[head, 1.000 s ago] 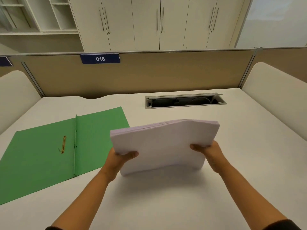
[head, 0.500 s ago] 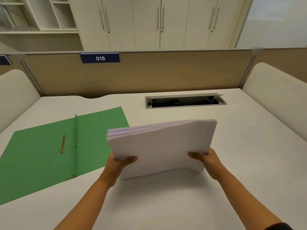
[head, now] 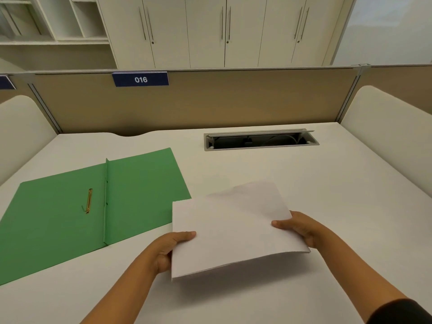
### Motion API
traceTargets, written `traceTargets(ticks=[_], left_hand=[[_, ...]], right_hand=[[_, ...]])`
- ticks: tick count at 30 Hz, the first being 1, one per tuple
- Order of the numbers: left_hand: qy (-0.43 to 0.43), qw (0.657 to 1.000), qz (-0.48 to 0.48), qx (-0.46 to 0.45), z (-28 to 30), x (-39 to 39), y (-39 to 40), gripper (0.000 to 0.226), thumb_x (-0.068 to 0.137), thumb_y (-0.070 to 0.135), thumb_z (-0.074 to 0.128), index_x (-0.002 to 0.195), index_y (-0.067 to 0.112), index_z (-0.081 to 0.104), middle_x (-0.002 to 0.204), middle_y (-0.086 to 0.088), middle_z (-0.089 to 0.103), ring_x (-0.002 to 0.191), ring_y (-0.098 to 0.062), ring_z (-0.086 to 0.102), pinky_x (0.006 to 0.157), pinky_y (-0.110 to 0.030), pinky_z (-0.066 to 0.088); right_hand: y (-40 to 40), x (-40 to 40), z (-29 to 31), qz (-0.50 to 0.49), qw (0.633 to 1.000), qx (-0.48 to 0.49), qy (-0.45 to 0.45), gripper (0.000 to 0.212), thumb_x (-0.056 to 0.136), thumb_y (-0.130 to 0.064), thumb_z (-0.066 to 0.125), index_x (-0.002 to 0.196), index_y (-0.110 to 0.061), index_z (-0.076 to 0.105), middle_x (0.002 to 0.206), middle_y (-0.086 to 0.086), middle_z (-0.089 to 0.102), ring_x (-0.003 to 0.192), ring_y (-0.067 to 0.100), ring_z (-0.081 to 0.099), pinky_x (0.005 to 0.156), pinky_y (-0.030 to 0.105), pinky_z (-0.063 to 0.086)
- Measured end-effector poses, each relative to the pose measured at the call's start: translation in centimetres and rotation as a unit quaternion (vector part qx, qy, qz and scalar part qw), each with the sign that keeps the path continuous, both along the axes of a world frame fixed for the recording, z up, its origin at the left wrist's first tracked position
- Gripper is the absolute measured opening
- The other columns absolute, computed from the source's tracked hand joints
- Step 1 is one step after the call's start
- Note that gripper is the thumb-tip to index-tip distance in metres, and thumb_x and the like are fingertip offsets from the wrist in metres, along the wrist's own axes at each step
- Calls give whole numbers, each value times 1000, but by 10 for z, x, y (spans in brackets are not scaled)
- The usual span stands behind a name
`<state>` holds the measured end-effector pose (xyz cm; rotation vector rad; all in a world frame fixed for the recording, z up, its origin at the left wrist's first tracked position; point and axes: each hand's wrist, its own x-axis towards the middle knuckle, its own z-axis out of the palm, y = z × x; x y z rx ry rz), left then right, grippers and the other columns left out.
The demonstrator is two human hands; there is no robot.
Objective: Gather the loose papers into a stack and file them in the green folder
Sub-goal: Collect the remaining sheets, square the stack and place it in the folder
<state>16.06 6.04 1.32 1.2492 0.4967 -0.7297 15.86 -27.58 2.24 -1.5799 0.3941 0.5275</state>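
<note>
A white desk point(head: 327, 206) sat before a tan partition point(head: 210, 101) tagged 016, cabinets point(head: 210, 31) behind. The green folder point(head: 58, 218) lay open at 9 o'clock, spine running 12 to 6. Both hands gripped the paper stack point(head: 233, 230) just right of it, long axis 9 to 3: left hand point(head: 168, 249) and right hand point(head: 301, 228) closed on opposite edges, thumbs on top.

A single head-worn wide-angle view looks forward and steeply down over the surface point(head: 327, 206), close enough that both forearms enter from the bottom edge. The partition point(head: 233, 101) crosses the upper middle of the frame, cupboards point(head: 210, 31) along the top.
</note>
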Motion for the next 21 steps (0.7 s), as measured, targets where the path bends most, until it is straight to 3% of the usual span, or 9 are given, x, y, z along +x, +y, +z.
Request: traceTargets(ticks=[2,6,9,11,14,16,18,21], left_hand=[[-19,999,-13,-22,1,0,2,21,80,2,62,100,2,62,83,-15,76,72,-28,72,71,-39,56],[-74,997,-1,-9,1,-3,-5,16,83,-1,58,98,4,61,80,-10,76,74,-26,70,57,-31,59],[-81,995,59,-17,-1,-6,-12,17,83,-3,57,100,3,59,89,-14,70,80,-29,65,52,-30,58],[-89,991,100,-11,-5,-8,-18,22,83,-3,58,105,1,56,92,-15,66,81,-29,63,58,-34,58],[-105,983,154,-3,-10,-16,-33,26,83,-3,59,108,2,54,91,-13,65,81,-28,61,67,-37,51],[-109,978,176,-10,-12,-23,-49,21,83,-2,59,103,5,55,89,-10,65,80,-27,61,68,-35,50],[-108,974,197,-17,-12,-32,-64,19,84,-2,58,100,8,56,88,-8,65,80,-26,61,70,-35,51],[-117,969,218,-17,-14,-39,-74,24,85,1,59,108,7,54,92,-7,65,87,-29,61,83,-41,51]], right_hand=[[-5,0,-1,-1,1000,10,21,54,60,-16,77,111,-8,61,99,15,73,85,31,70,74,39,56],[-11,1,4,-57,993,57,83,43,78,-16,71,117,-1,60,72,10,75,59,21,70,51,27,57],[-9,-1,-5,-208,947,234,70,66,63,-26,80,119,0,58,83,16,74,71,29,72,61,40,61],[6,-8,-12,-254,902,346,49,74,62,-47,74,118,-2,58,95,20,73,80,35,73,68,49,59],[48,-17,-18,-275,883,377,40,80,58,-67,60,111,-7,59,92,16,75,80,34,73,67,49,59],[83,-21,-18,-267,896,354,35,61,71,-57,62,110,-10,61,91,13,75,86,32,70,67,42,59],[110,-25,-16,-260,917,300,33,40,83,-31,64,114,-6,60,95,14,71,87,30,65,67,38,55],[118,-27,-24,-269,942,201,21,36,86,-4,61,120,1,52,94,13,65,83,28,62,64,35,52]])
